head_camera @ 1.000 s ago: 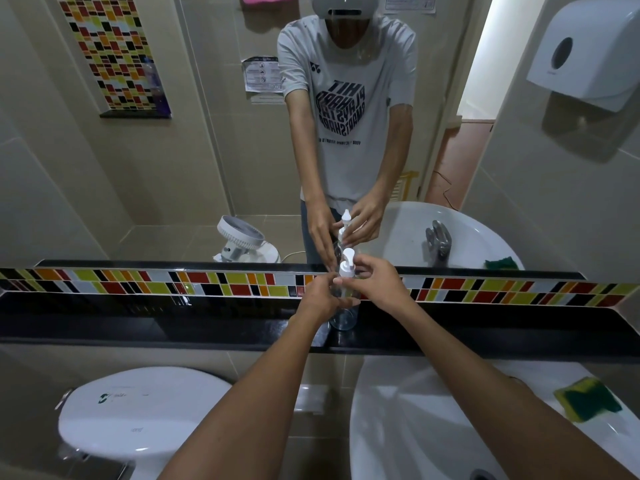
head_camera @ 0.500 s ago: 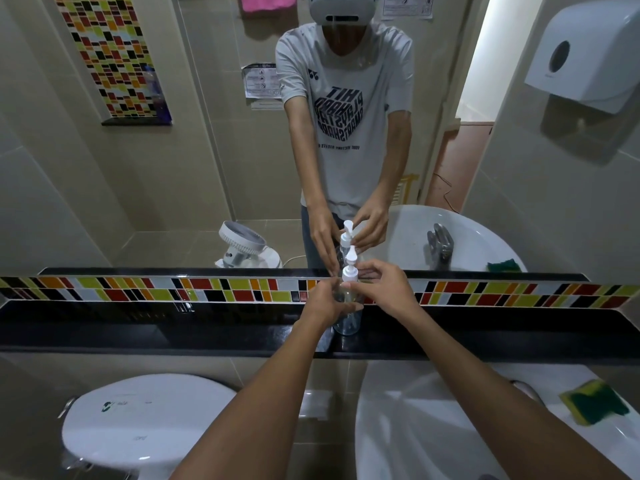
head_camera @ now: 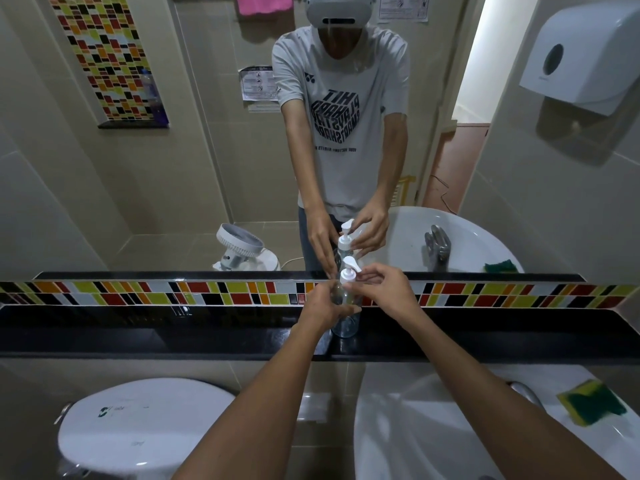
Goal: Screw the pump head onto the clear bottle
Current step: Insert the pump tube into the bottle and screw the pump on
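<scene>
bottle (head_camera: 346, 322) upright at ledge (head_camera: 173, 337) edge, both hands gripping.

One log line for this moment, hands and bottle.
left hand: grips clear bottle on ledge | right hand: fingers on pump head | pump: seated upright

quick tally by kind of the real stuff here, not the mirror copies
clear bottle: 1
pump head: 1
sponge: 1
sink: 1
toilet lid: 1
paper dispenser: 1
total: 6
</scene>
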